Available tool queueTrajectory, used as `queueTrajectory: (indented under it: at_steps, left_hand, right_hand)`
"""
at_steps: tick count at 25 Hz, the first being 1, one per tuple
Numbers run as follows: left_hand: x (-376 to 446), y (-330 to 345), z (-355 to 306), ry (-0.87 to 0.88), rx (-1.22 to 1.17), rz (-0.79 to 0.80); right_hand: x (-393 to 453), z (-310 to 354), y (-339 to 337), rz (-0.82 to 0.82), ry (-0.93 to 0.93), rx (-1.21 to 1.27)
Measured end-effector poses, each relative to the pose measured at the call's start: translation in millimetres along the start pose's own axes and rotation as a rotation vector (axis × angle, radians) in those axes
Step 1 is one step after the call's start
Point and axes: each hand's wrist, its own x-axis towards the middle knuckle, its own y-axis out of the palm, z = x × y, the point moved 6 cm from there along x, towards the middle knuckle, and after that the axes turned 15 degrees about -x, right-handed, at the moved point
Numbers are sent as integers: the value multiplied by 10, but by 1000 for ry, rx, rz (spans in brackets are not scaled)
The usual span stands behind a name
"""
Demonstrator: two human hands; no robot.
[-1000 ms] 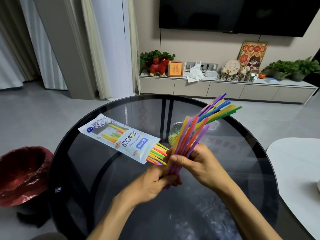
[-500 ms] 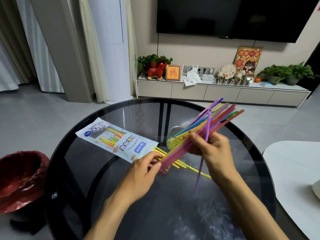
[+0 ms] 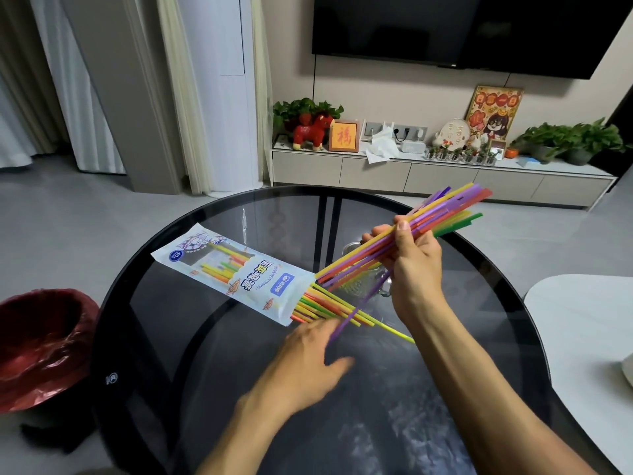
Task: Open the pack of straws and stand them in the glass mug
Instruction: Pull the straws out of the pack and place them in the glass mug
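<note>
My right hand (image 3: 409, 265) grips a bundle of coloured straws (image 3: 448, 214), held slanted above the table with its far ends up and to the right. A single purple straw (image 3: 356, 311) hangs loose below the bundle. The glass mug (image 3: 358, 286) stands behind the bundle, mostly hidden by my right hand and the straws. The white straw pack (image 3: 233, 272) lies flat on the table, with several straws (image 3: 329, 308) sticking out of its open end. My left hand (image 3: 313, 359) hovers near those straws with its fingers spread, blurred, holding nothing.
The round dark glass table (image 3: 164, 337) bears the pack and mug. A bin with a red liner (image 3: 41, 341) stands on the floor at left. A white table edge (image 3: 582, 323) lies at right. A TV cabinet (image 3: 442, 180) runs along the far wall.
My right hand has lifted the bundle up and to the right. My left hand has let go of it and dropped back toward the straws lying at the pack's open end.
</note>
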Motion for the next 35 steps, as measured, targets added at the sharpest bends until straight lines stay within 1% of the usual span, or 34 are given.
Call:
queueTrajectory:
  at_steps: [1,3,4,6,7,8,9,10,11,13,14,15,16,17,18,20,21,23,24,27,28,29,31,32,33,35]
  left_hand:
    - [-12,68,7,16,66,8]
    - [-29,52,-7,14,35,-51]
    - [-36,-11,-39,11,-5,-86]
    - [-33,-203,-115,28,-60,-189]
    - [-42,-325,-145,49,-74,-263]
    - [-59,-442,-178,68,-80,-340]
    - [-70,-517,-210,72,-99,-392]
    - [-62,-533,-208,57,-121,-401]
    - [-56,-512,-215,41,-151,-364]
    - [-32,-354,-216,2,-278,-175]
    - [-32,-266,-202,-24,-420,-59]
    - [-47,-195,-204,-60,-620,54]
    - [-63,-149,-206,-91,-791,140]
    - [-71,-114,-186,-115,-884,201]
    - [-73,-89,-159,-133,-896,242]
    - [-75,-7,-121,-159,-804,338]
    - [-94,46,-127,-175,-768,403]
    - [-160,128,-147,-200,-789,522]
    - [-191,140,-161,-219,-831,562]
    - [-268,133,-203,-327,-1014,647]
    - [-284,133,-203,-350,-1029,668]
    - [-296,141,-199,-369,-1014,678]
    - [-284,169,-186,-379,-936,638]
    - [-240,153,-167,-361,-888,561]
    - [-177,98,-144,-336,-846,437]
    - [-56,-111,-62,-286,-812,111]
  right_hand:
    - [-20,-27,16,15,1,1]
    - [-21,22,11,5,-30,43]
    - [12,102,-58,-44,-75,86]
    - [103,338,-324,-218,-188,167]
    - [127,424,-463,-292,-221,173]
    - [106,461,-536,-316,-215,139]
    - [33,425,-538,-284,-167,69]
    - [-84,310,-460,-184,-93,-14]
    - [-223,109,-319,-30,-14,-94]
    - [-514,-181,-3,281,94,-183]
    - [-615,-262,103,387,105,-214]
    - [-673,-281,163,463,90,-240]
    - [-691,-244,179,511,66,-259]
    - [-687,-195,156,537,46,-274]
    - [-680,-140,125,550,23,-295]
    - [-694,-100,83,600,-11,-367]
    - [-716,-124,73,639,-14,-416]
    - [-766,-162,72,718,21,-453]
    - [-783,-166,74,762,62,-397]
    - [-828,-99,69,883,198,-116]
    - [-835,-86,68,891,204,-96]
    - [-843,-91,79,886,187,-129]
    - [-849,-130,114,838,109,-244]
    - [-823,-123,124,779,66,-264]
    - [-768,-91,111,692,25,-250]
    - [-607,-15,-2,504,-47,-182]
